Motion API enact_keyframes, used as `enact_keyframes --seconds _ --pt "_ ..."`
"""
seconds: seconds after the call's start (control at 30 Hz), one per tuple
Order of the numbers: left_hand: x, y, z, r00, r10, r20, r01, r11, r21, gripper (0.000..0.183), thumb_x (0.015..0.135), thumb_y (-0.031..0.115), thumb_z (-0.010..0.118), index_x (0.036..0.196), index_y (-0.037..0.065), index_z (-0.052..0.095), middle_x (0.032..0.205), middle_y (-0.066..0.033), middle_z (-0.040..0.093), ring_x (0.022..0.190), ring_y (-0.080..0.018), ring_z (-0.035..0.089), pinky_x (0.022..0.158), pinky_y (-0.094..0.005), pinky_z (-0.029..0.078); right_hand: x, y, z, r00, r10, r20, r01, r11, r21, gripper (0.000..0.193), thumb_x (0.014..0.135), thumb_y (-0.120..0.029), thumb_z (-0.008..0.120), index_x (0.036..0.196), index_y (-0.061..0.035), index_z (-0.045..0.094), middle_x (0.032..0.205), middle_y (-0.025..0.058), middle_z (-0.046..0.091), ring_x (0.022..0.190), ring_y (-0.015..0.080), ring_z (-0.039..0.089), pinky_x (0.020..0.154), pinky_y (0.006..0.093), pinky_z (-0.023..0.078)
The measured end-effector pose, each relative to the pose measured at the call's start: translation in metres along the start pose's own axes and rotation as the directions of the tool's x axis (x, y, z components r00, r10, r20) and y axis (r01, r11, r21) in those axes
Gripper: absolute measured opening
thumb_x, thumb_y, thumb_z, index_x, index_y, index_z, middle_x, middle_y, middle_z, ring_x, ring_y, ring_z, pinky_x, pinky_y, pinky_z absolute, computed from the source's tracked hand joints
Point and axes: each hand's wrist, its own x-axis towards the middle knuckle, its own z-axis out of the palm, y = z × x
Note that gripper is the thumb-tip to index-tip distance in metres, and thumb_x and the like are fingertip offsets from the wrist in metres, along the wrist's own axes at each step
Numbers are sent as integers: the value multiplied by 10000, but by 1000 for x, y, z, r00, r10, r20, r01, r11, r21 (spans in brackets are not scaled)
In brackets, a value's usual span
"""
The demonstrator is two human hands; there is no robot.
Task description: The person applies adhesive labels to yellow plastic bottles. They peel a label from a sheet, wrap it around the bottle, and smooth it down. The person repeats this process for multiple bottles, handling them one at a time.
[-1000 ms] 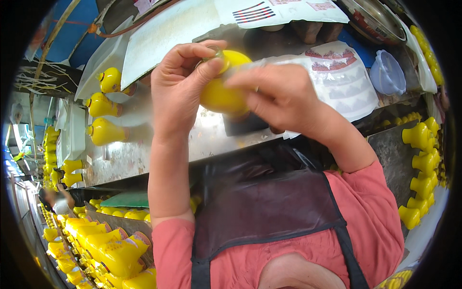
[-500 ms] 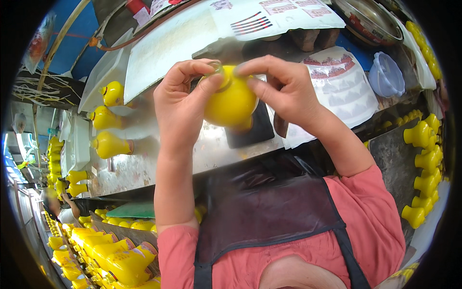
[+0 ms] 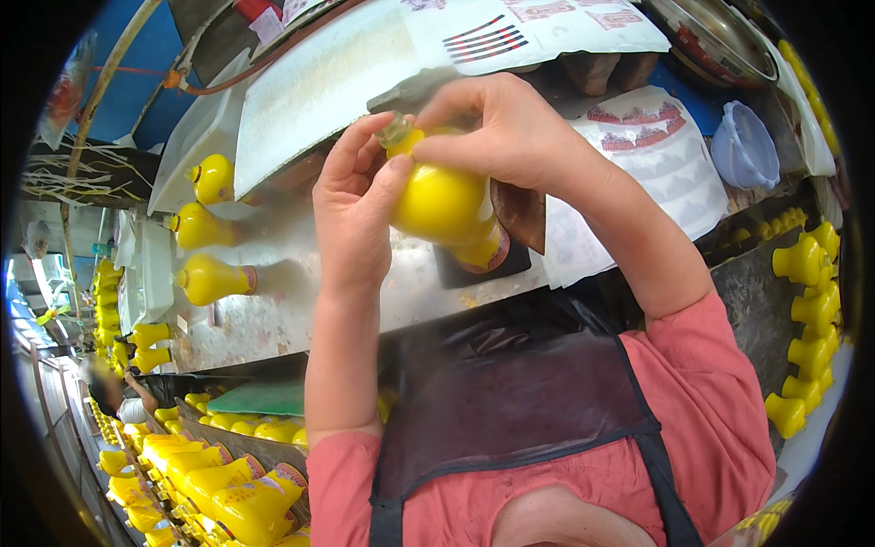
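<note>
Left hand [image 3: 354, 201], right hand [image 3: 515, 132] clamped on yellow vase [image 3: 440, 202], scuffed tabletop [image 3: 269, 324] below, vases [image 3: 251, 506] around

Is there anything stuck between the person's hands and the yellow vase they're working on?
Nothing visible stands in the way: the left hand and the right hand both appear to touch the yellow vase near its neck. A brown piece shows beside it, clear of the visible fingertips.
</note>
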Motion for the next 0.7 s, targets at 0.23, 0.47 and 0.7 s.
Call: enact_keyframes --seconds 0.23,0.47,0.7 --pt "3 -5 -1 1000 14 -13 -14 999 -35 388 981 23 649 1366 22 602 1290 -129 691 1127 -165 657 989 -305 523 4 0 -7 994 31 104 -34 999 30 378 897 -295 734 1083 34 751 979 110 750 925 154 699 849 275 536" --pt "9 -2 2 999 7 -34 -9 999 -50 370 999 32 629 1367 16 598 1237 -117 702 1094 -164 673 959 -300 540 -2 -2 0 989 -140 -43 134 983 -129 281 921 -236 719 1059 8 748 922 94 742 823 135 697 755 280 547" --pt "25 10 2 995 34 -94 -20 990 142 209 896 70 799 1057 8 681 917 -30 667 832 -84 623 731 -204 502 -26 -2 17 782 -610 -129 577 786 -222 237 925 -62 670 1158 -62 716 863 40 710 599 57 567 546 233 449"
